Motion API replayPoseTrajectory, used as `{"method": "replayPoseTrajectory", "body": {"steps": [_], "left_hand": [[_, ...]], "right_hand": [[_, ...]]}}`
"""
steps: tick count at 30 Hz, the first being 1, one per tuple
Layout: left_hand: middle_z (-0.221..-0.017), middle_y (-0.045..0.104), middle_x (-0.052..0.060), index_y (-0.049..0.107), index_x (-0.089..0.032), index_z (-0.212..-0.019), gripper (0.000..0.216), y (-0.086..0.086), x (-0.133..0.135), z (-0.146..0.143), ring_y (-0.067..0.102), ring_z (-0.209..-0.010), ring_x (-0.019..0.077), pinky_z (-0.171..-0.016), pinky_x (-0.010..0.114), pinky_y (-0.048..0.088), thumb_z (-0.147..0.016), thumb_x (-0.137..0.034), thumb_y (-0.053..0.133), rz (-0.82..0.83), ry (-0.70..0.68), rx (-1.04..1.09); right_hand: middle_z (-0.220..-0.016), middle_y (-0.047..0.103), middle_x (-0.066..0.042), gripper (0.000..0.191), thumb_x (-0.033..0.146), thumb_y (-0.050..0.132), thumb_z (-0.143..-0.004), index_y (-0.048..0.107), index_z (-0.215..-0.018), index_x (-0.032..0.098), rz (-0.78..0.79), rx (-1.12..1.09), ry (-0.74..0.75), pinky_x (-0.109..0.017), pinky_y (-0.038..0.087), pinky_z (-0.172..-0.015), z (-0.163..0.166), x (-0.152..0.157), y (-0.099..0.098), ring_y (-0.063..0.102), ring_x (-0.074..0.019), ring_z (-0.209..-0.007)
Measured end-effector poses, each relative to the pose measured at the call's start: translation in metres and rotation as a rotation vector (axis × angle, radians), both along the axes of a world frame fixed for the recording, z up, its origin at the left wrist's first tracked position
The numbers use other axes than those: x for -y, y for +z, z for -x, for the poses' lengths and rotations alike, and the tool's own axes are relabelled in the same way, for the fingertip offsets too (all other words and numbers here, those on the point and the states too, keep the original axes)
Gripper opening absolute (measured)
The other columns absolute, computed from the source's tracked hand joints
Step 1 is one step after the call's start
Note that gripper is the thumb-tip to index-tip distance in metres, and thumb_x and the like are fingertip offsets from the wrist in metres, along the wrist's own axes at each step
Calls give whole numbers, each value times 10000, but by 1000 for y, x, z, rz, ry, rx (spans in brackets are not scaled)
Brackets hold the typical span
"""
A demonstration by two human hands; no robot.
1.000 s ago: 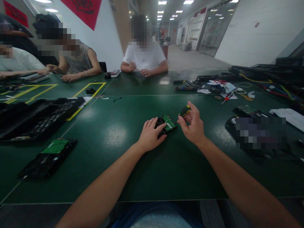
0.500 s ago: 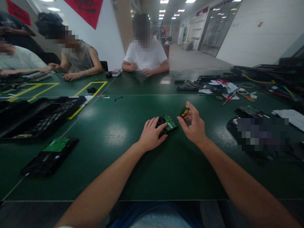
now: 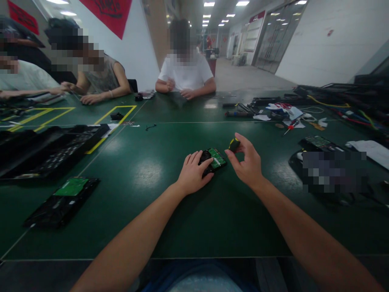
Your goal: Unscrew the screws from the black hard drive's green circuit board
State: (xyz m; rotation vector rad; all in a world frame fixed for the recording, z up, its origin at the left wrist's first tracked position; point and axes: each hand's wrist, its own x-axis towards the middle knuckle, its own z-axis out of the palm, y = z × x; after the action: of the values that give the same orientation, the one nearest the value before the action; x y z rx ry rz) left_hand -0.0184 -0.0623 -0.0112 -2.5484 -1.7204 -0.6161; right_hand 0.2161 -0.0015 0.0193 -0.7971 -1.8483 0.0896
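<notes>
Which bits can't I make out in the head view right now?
Head view:
Drive: near-left part hidden by the left hand.
Label: print too small.
Tool: lower end indistinct, partly behind right hand.
Black case: cut off by left edge.
Thing at right: pixelated.

No lettering can be read with certainty. Above the table's far left corner, a red paper wall hanging (image 3: 114, 16) bears thick black brushed characters, cut off and blurred. A smaller red wall hanging (image 3: 23, 18) beside it is just as unclear. Mid-table, a small white rectangular label (image 3: 216, 160) on a green circuit board (image 3: 215, 153) is illegible.
</notes>
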Motion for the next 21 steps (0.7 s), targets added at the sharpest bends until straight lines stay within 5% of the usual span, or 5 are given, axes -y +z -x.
{"method": "replayPoseTrajectory", "body": {"steps": [9, 17, 21], "left_hand": [[-1689, 384, 168, 568, -291, -1538, 609, -1, -1, -1, 338, -1574, 400, -1272, 615, 262, -973, -492, 675, 6, 11, -14], [-1696, 371, 174, 573, -279, -1537, 618, -2, -1, 0, 330, -1574, 411, -1273, 626, 252, -963, -476, 691, 7, -3, 13], [-1698, 371, 163, 569, -288, -1537, 611, -1, -1, 0, 324, -1579, 402, -1272, 624, 261, -969, -485, 679, 5, 3, -3]], "right_hand": [[-1451, 660, -96, 701, 319, 588, -1035, 270, -1659, 359, 100, 6, 97, -500, 648, -1013, 0, 2, 4, 782, -251, -1048], [-1427, 649, -89, 680, 359, 708, -972, 420, -1588, 391, 16, 30, 5, -512, 678, -893, 0, 2, 1, 747, -251, -917], [-1437, 639, -103, 672, 315, 624, -1016, 349, -1628, 357, 66, 14, 54, -507, 650, -992, -1, 3, 4, 757, -258, -1034]]}}
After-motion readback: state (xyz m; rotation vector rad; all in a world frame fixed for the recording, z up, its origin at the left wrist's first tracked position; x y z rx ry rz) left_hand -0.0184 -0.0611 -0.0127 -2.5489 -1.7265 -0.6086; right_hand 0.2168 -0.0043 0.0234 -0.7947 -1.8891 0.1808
